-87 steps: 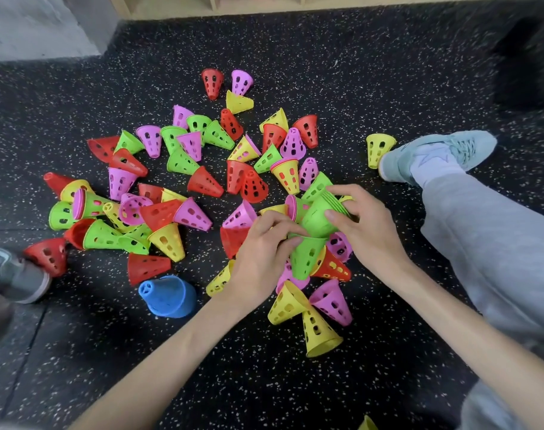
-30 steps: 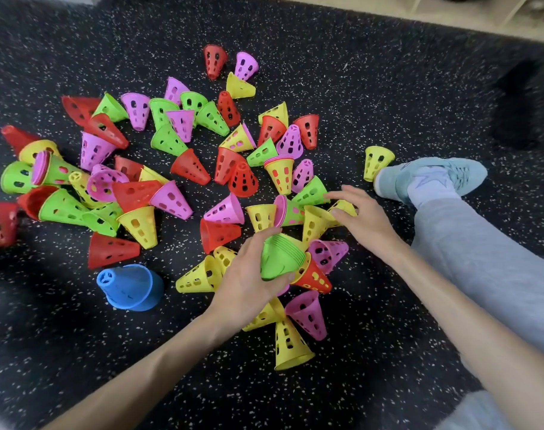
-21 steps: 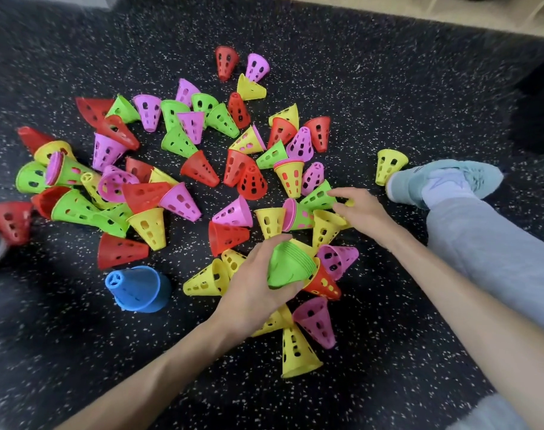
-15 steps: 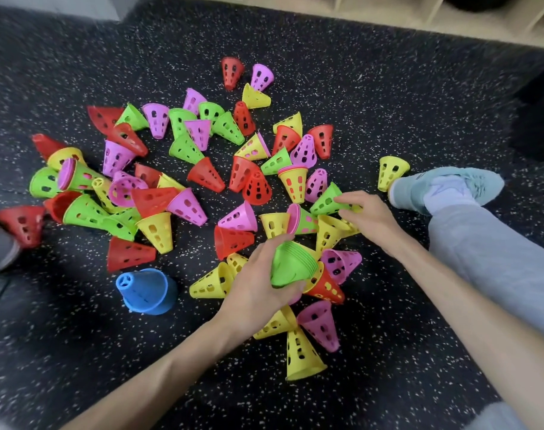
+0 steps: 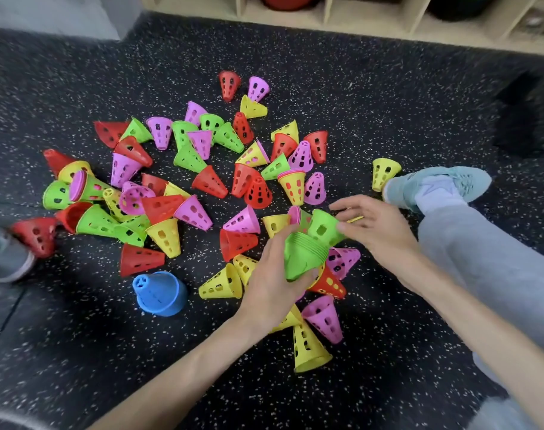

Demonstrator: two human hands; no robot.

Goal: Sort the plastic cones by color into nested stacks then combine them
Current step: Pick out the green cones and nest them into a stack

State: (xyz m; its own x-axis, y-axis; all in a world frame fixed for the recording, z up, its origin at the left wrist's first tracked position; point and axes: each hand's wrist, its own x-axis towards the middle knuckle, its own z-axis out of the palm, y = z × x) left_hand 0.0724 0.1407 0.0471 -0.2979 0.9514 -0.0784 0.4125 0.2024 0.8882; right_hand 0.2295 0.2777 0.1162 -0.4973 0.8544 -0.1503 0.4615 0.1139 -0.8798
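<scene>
Many perforated plastic cones in red, green, yellow and pink lie scattered on the dark speckled floor. My left hand (image 5: 272, 280) grips a nested stack of green cones (image 5: 303, 257), its open end turned up and to the right. My right hand (image 5: 370, 231) holds a single green cone (image 5: 323, 228) by its rim, right at the mouth of the stack and touching it. A stack of blue cones (image 5: 159, 293) stands on the floor to the left of my left hand.
My right leg in grey trousers with a light blue shoe (image 5: 438, 186) lies at the right. A lone yellow cone (image 5: 384, 173) stands beside that shoe. Another shoe (image 5: 6, 252) shows at the left edge. Wooden shelving (image 5: 342, 13) runs along the far side.
My right hand picked a green cone out of the pile at the right and brought it left to the mouth of the green stack. My left hand kept hold of the stack.
</scene>
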